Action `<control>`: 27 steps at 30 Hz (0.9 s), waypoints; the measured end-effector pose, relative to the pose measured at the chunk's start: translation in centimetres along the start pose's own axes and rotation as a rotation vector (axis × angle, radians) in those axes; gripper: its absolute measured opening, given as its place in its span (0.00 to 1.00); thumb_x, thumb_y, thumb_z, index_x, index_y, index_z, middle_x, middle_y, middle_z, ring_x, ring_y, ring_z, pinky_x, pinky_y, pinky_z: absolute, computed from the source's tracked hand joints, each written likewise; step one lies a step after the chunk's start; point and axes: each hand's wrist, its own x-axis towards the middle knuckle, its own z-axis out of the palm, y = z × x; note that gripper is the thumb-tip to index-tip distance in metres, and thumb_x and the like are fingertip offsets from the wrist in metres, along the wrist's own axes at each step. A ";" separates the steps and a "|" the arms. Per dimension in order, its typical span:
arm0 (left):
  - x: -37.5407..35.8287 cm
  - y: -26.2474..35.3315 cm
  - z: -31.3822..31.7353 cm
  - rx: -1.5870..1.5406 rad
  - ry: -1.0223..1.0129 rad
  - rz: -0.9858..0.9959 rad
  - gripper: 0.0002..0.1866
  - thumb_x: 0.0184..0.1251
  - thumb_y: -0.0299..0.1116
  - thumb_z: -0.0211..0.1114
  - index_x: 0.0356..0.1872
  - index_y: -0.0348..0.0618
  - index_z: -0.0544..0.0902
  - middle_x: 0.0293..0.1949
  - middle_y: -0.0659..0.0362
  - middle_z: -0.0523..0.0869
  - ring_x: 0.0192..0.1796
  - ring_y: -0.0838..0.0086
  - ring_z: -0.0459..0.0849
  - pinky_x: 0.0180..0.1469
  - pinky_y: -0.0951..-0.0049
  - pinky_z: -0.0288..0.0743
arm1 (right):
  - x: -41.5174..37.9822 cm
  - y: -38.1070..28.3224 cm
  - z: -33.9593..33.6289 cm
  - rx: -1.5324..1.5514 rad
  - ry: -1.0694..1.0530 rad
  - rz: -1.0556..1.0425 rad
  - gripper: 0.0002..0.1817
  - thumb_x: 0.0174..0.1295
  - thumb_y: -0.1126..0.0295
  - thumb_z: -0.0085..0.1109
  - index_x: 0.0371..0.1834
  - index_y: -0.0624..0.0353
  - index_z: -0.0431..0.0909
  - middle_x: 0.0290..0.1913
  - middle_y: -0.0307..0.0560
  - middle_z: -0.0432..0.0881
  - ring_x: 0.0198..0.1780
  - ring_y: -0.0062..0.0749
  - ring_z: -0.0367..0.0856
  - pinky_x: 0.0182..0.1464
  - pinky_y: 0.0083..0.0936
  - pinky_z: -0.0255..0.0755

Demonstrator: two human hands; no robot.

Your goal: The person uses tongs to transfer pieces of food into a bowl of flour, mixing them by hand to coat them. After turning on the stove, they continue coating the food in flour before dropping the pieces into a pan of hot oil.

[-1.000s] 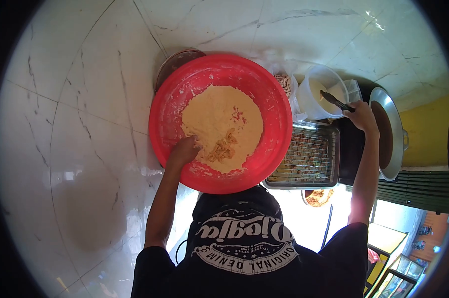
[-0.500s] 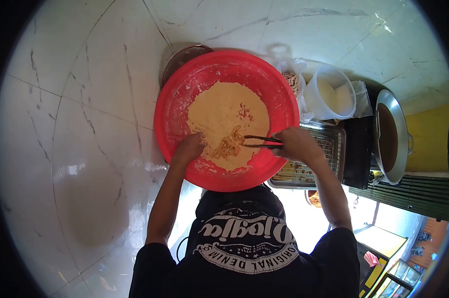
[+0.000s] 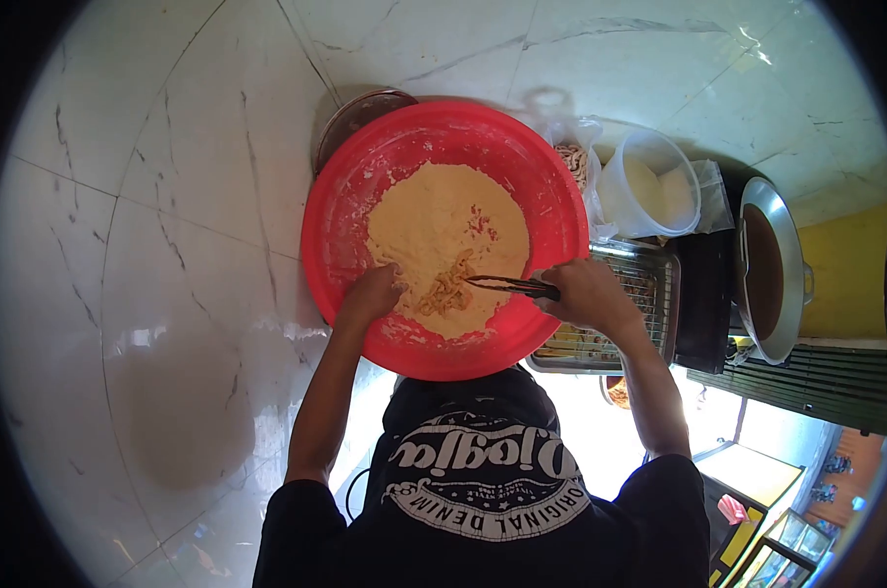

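A large red basin (image 3: 551, 176) holds a bed of pale flour (image 3: 434, 216). On the flour lies a clump of yellowish, batter-coated strips (image 3: 446, 292). My right hand (image 3: 591, 296), at the basin's right rim, is wrapped round black-handled tongs (image 3: 512, 285). The arms of the tongs are pressed together and their tips touch or hover by the clump's right side; whether a strip is pinched there I cannot make out. My left hand (image 3: 373, 292) is curled at the flour's left edge, its fingertips partly hidden, so anything inside it does not show.
Right of the basin is a metal tray with a wire rack (image 3: 649, 294). Behind it stand a translucent plastic tub (image 3: 649, 186) and a plastic bag with pale strips (image 3: 573, 162). Farther right sits a wide pan of brown liquid (image 3: 765, 269). A metal rim (image 3: 350, 118) shows behind the basin.
The tongs' arms, spread apart before, have come together, and their tips have moved slightly left, away from nothing else visibly moved. My left hand stays in nearly the same place.
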 end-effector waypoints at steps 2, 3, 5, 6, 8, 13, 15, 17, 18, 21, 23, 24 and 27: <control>0.2 -0.5 0.2 0.000 0.006 0.012 0.17 0.58 0.35 0.62 0.46 0.36 0.77 0.42 0.41 0.81 0.48 0.51 0.79 0.49 0.58 0.72 | -0.6 0.7 -1.7 0.076 0.053 0.041 0.11 0.50 0.62 0.61 0.32 0.56 0.79 0.25 0.52 0.78 0.32 0.47 0.80 0.37 0.40 0.72; 0.3 -0.6 0.3 0.003 0.017 0.016 0.17 0.58 0.35 0.62 0.46 0.35 0.76 0.42 0.41 0.81 0.48 0.51 0.79 0.49 0.58 0.72 | -0.9 1.0 -3.1 0.155 0.107 0.074 0.12 0.50 0.61 0.62 0.32 0.57 0.79 0.24 0.52 0.78 0.31 0.47 0.80 0.37 0.41 0.72; 0.1 0.2 -0.1 0.001 0.010 -0.001 0.17 0.58 0.35 0.62 0.46 0.35 0.76 0.43 0.41 0.81 0.48 0.51 0.79 0.49 0.58 0.72 | -1.8 1.9 -6.5 0.074 0.236 0.269 0.14 0.49 0.60 0.63 0.34 0.58 0.79 0.26 0.54 0.79 0.33 0.47 0.80 0.38 0.40 0.71; -0.1 0.5 -0.3 0.004 0.000 -0.020 0.17 0.58 0.35 0.62 0.46 0.35 0.76 0.43 0.41 0.81 0.48 0.51 0.79 0.50 0.58 0.72 | -2.5 2.6 -8.2 0.090 0.299 0.331 0.16 0.49 0.60 0.63 0.36 0.59 0.80 0.26 0.55 0.80 0.33 0.48 0.80 0.37 0.38 0.71; 0.0 0.3 -0.3 -0.001 0.001 -0.018 0.18 0.58 0.35 0.62 0.47 0.35 0.76 0.43 0.41 0.81 0.49 0.51 0.79 0.50 0.59 0.72 | -3.7 6.7 -9.9 -0.063 0.433 0.392 0.19 0.50 0.62 0.65 0.40 0.67 0.80 0.26 0.58 0.81 0.28 0.43 0.81 0.37 0.32 0.72; 0.3 -0.5 0.3 0.004 0.005 0.003 0.19 0.58 0.35 0.62 0.48 0.34 0.76 0.44 0.41 0.81 0.49 0.52 0.79 0.51 0.60 0.72 | -3.1 8.8 -14.2 0.069 0.098 0.756 0.20 0.44 0.61 0.67 0.35 0.66 0.82 0.27 0.57 0.82 0.29 0.41 0.83 0.37 0.32 0.75; 0.3 -0.6 0.4 -0.012 0.003 0.002 0.19 0.58 0.36 0.62 0.48 0.34 0.76 0.44 0.41 0.80 0.50 0.52 0.79 0.51 0.60 0.72 | -1.6 10.9 -13.1 -0.072 0.046 0.754 0.21 0.43 0.59 0.68 0.35 0.64 0.82 0.31 0.58 0.82 0.34 0.42 0.83 0.40 0.33 0.75; 0.2 -0.5 0.3 -0.004 0.000 0.002 0.20 0.58 0.36 0.62 0.48 0.34 0.76 0.44 0.41 0.80 0.50 0.52 0.79 0.51 0.60 0.72 | -0.3 12.1 -11.7 -0.213 -0.007 0.751 0.22 0.42 0.56 0.69 0.35 0.62 0.82 0.35 0.58 0.83 0.39 0.44 0.83 0.42 0.34 0.75; 0.2 -0.5 0.2 0.001 -0.004 0.000 0.20 0.58 0.36 0.62 0.49 0.34 0.76 0.44 0.41 0.80 0.50 0.52 0.79 0.51 0.60 0.72 | 0.5 11.9 -11.2 -0.287 0.013 0.751 0.24 0.41 0.54 0.70 0.35 0.62 0.82 0.38 0.58 0.82 0.43 0.45 0.82 0.44 0.34 0.75; -0.1 0.4 -0.2 0.008 -0.012 -0.044 0.20 0.58 0.36 0.63 0.48 0.33 0.76 0.44 0.41 0.81 0.50 0.52 0.79 0.52 0.60 0.72 | 2.8 11.5 -10.2 -0.366 -0.040 0.716 0.28 0.38 0.51 0.72 0.36 0.62 0.82 0.42 0.57 0.82 0.46 0.47 0.81 0.47 0.35 0.75; 0.0 0.5 -0.3 0.006 -0.005 -0.031 0.20 0.58 0.36 0.63 0.48 0.34 0.76 0.44 0.41 0.81 0.50 0.52 0.79 0.51 0.60 0.72 | 3.8 11.5 -9.4 -0.347 -0.068 0.664 0.31 0.36 0.49 0.73 0.38 0.61 0.81 0.41 0.55 0.82 0.45 0.47 0.81 0.47 0.36 0.75; -0.1 0.5 -0.3 0.004 -0.002 -0.024 0.19 0.57 0.36 0.63 0.47 0.34 0.76 0.44 0.41 0.81 0.49 0.52 0.79 0.51 0.60 0.72 | 4.1 11.9 -8.8 -0.351 -0.070 0.656 0.31 0.36 0.49 0.73 0.38 0.61 0.81 0.41 0.55 0.82 0.45 0.47 0.81 0.47 0.36 0.75; 0.0 0.4 -0.2 0.012 0.003 -0.034 0.19 0.57 0.36 0.63 0.47 0.35 0.77 0.43 0.42 0.81 0.49 0.53 0.80 0.50 0.60 0.73 | 5.0 12.1 -8.0 -0.352 -0.019 0.626 0.27 0.40 0.51 0.72 0.39 0.59 0.82 0.41 0.53 0.83 0.45 0.46 0.81 0.45 0.36 0.75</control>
